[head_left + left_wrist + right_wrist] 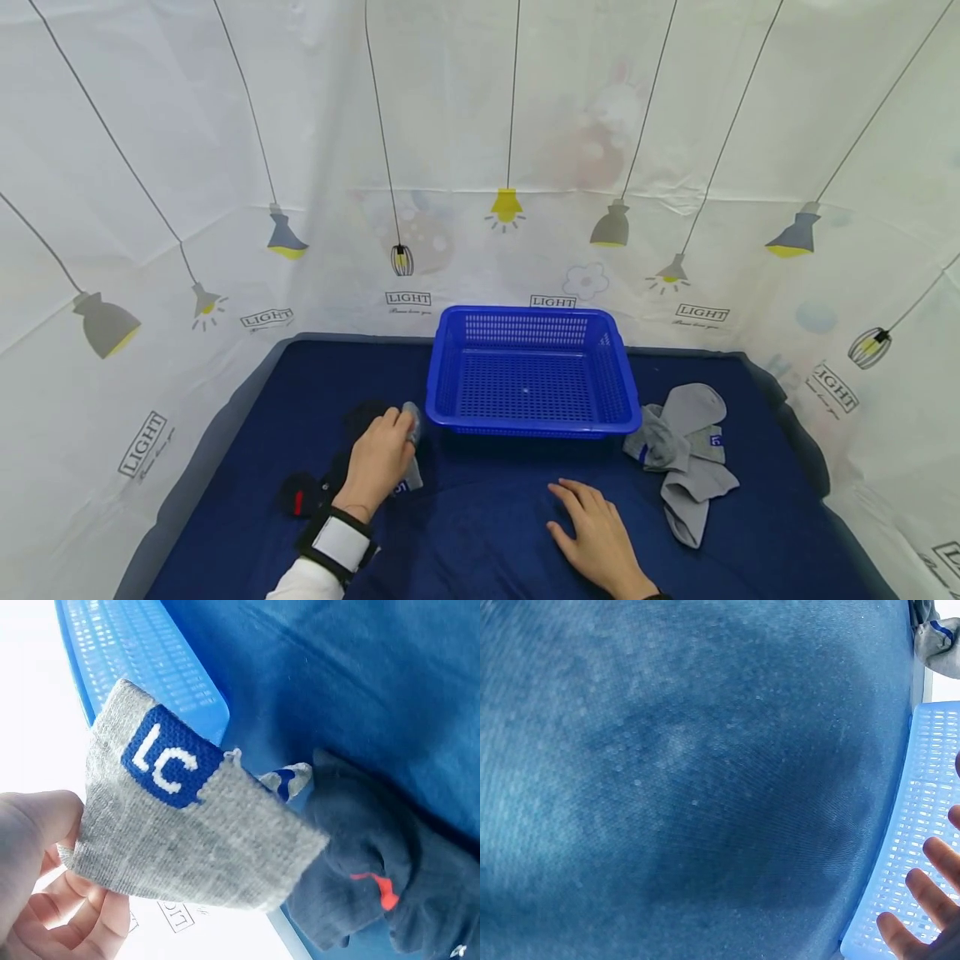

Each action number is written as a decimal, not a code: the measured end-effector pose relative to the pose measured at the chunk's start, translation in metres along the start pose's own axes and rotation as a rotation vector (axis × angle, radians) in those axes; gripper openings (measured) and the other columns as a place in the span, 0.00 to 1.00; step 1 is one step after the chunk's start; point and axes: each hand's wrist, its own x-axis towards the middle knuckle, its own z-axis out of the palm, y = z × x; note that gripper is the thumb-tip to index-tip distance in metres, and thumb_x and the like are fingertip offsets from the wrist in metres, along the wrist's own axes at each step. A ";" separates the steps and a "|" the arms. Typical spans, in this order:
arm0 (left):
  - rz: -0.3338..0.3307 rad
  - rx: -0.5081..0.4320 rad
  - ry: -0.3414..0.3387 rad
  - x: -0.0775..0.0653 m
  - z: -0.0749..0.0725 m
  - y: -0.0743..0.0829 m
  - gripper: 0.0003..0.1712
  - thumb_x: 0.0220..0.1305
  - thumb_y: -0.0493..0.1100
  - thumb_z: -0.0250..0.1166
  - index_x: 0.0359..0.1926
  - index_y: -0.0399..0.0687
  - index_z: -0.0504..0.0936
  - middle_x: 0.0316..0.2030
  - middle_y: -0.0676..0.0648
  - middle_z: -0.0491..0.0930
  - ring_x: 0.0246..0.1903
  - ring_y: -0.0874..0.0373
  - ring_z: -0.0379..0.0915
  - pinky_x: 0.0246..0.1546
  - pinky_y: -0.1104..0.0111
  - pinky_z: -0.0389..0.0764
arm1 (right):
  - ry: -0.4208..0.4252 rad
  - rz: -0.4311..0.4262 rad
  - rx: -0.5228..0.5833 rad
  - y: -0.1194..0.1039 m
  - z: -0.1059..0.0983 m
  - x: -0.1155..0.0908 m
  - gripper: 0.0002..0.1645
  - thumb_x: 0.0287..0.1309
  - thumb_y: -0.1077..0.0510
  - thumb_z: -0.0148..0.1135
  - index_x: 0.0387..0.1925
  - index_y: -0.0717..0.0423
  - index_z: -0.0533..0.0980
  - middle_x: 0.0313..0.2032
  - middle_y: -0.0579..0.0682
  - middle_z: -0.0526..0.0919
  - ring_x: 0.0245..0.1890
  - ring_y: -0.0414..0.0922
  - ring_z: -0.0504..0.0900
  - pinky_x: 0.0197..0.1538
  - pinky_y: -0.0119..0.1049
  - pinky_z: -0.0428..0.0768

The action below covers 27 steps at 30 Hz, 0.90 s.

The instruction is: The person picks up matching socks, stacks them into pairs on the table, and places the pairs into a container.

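Note:
My left hand (377, 460) pinches a grey sock (202, 832) by its edge, thumb on one side and fingers on the other. A blue patch with white letters shows on the sock's cuff in the left wrist view. Beneath and beside this hand lie dark socks (367, 847), one with a red mark; the hand and forearm partly cover them in the head view. My right hand (597, 535) hovers over the dark blue cloth with its fingers spread and relaxed, holding nothing. Farther right is a loose pile of grey socks (693, 462).
A blue plastic basket (531, 427) with perforated walls stands at the back middle, nothing inside it. The dark blue cloth (480, 517) covers the surface. White curtains (480, 150) printed with hanging lamps enclose the back and both sides.

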 end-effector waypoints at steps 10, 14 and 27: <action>0.053 -0.029 0.047 -0.015 0.005 0.025 0.15 0.36 0.33 0.67 0.28 0.47 0.72 0.24 0.50 0.67 0.22 0.55 0.67 0.18 0.67 0.68 | -0.003 0.003 0.010 0.000 0.000 0.000 0.31 0.49 0.43 0.64 0.57 0.42 0.71 0.55 0.45 0.73 0.54 0.47 0.72 0.47 0.48 0.72; 0.070 -0.048 0.062 -0.018 0.010 0.037 0.16 0.35 0.33 0.68 0.29 0.48 0.72 0.24 0.51 0.68 0.22 0.56 0.67 0.18 0.67 0.69 | 0.001 0.004 0.013 0.000 -0.001 0.000 0.31 0.49 0.43 0.64 0.57 0.42 0.71 0.55 0.45 0.73 0.53 0.47 0.72 0.46 0.48 0.72; 0.100 -0.122 0.041 -0.030 0.037 0.067 0.16 0.35 0.34 0.68 0.28 0.50 0.72 0.24 0.53 0.68 0.23 0.58 0.68 0.20 0.69 0.70 | 0.041 -0.006 0.014 0.000 0.000 -0.002 0.31 0.47 0.45 0.67 0.55 0.44 0.72 0.54 0.46 0.73 0.52 0.49 0.73 0.44 0.49 0.73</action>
